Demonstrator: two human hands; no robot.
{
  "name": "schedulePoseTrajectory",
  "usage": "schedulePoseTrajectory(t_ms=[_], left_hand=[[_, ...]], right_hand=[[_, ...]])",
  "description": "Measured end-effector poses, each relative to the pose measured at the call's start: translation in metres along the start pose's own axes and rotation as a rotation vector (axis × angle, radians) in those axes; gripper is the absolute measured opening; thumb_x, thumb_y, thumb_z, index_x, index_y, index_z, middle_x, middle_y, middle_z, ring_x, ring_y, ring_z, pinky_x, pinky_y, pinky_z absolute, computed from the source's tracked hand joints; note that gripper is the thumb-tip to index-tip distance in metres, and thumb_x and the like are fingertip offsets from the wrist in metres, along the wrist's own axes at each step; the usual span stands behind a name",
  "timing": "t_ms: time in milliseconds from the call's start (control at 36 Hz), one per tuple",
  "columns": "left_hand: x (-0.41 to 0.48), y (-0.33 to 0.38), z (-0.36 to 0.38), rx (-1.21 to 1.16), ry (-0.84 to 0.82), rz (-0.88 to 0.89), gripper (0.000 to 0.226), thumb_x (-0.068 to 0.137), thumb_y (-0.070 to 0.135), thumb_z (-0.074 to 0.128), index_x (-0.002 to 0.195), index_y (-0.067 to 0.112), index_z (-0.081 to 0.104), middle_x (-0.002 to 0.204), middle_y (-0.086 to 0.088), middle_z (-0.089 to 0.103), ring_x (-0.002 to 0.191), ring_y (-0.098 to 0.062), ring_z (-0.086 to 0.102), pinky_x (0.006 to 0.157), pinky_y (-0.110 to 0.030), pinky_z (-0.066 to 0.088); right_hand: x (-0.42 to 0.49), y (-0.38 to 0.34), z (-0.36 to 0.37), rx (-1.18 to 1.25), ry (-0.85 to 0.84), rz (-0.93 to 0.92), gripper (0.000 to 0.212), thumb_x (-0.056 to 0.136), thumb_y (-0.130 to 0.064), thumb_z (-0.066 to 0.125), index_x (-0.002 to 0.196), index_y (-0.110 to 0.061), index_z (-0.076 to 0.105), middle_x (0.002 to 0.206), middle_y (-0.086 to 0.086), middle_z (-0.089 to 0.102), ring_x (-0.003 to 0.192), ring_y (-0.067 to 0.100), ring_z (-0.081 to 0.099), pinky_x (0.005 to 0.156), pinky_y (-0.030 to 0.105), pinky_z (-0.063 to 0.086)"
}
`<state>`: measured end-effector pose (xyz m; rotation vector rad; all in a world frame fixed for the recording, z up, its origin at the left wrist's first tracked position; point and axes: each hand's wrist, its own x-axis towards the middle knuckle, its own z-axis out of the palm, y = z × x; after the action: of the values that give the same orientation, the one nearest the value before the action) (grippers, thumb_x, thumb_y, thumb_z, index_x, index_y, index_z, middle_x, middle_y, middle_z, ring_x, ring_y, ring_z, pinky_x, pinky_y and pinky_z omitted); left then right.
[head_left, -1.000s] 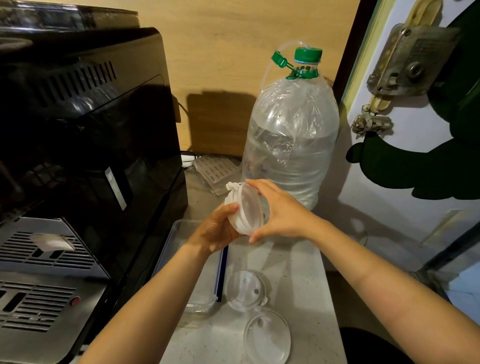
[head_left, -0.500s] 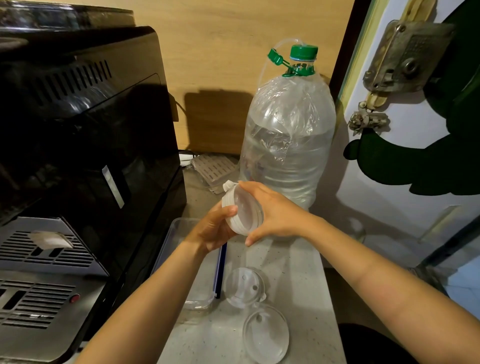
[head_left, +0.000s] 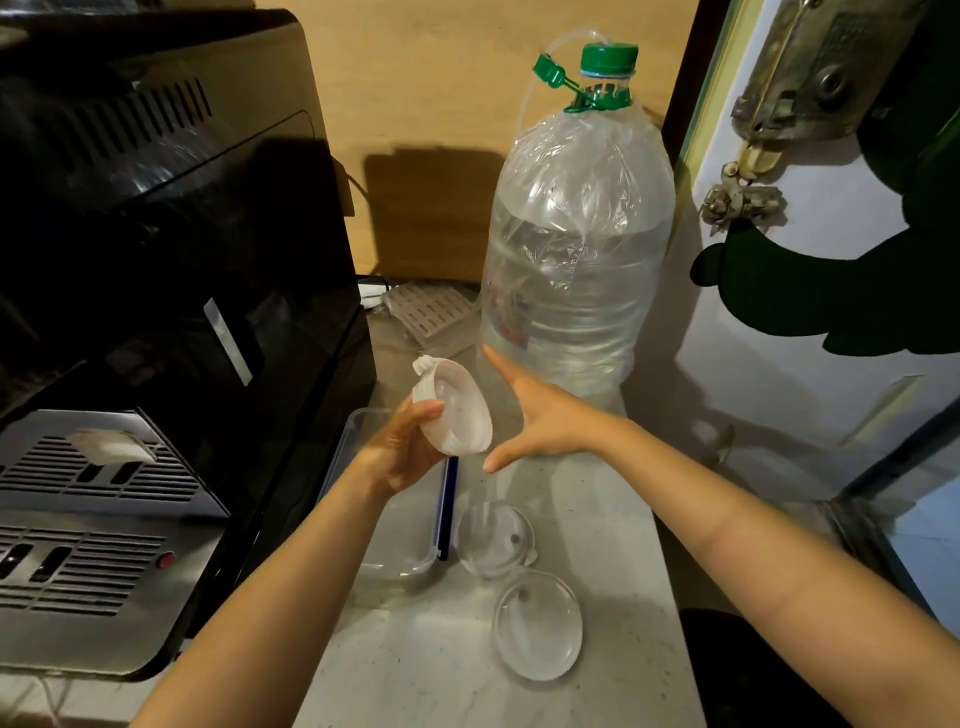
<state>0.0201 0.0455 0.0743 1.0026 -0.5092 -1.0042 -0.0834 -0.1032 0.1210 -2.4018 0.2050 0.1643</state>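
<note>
My left hand grips a round white plastic lid by its lower left rim and holds it tilted above the counter, inner side facing right. My right hand is just right of the lid, fingers spread and straight, not touching it. Two clear round lids lie on the counter below: a smaller lid and a larger lid nearer to me.
A large clear water bottle with a green cap stands behind the hands. A black appliance fills the left side. A clear rectangular container with a blue clip lies by it on the pale counter. A door is on the right.
My right hand has let go of the white lid and opened, moving slightly right. The left hand still holds the lid.
</note>
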Motion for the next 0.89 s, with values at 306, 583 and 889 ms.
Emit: schedulePoseTrajectory(t_ms=[306,583,889], left_hand=[[-0.017,-0.004,-0.018,-0.046,0.086,-0.064,0.1,0.021,0.042,0.089,0.109,0.018,0.049,0.102,-0.006,0.052,0.093,-0.02,0.053,0.061,-0.027,0.058],[-0.026,-0.014,-0.028,0.019,0.119,-0.101,0.117,0.025,0.046,0.088,0.127,0.015,0.039,0.12,-0.013,0.046,0.105,-0.026,0.051,0.067,-0.03,0.058],[-0.024,-0.031,-0.016,0.07,0.004,-0.123,0.106,0.03,0.05,0.086,0.121,0.015,0.043,0.106,-0.006,0.053,0.097,-0.022,0.053,0.069,-0.028,0.056]], right_hand=[[-0.003,0.038,0.065,-0.178,-0.155,0.218,0.121,0.066,-0.046,0.078,0.149,-0.021,-0.007,0.16,0.006,0.0,0.147,0.024,0.007,0.117,0.043,0.024],[-0.039,0.043,0.119,-0.337,-0.172,0.446,0.124,0.064,-0.068,0.065,0.148,-0.015,-0.009,0.156,0.014,0.016,0.128,0.032,0.045,0.092,0.037,0.047],[-0.071,0.037,0.144,-0.357,-0.164,0.573,0.111,0.067,-0.07,0.061,0.146,-0.012,0.01,0.142,0.02,0.036,0.12,0.035,0.049,0.088,0.037,0.046]])
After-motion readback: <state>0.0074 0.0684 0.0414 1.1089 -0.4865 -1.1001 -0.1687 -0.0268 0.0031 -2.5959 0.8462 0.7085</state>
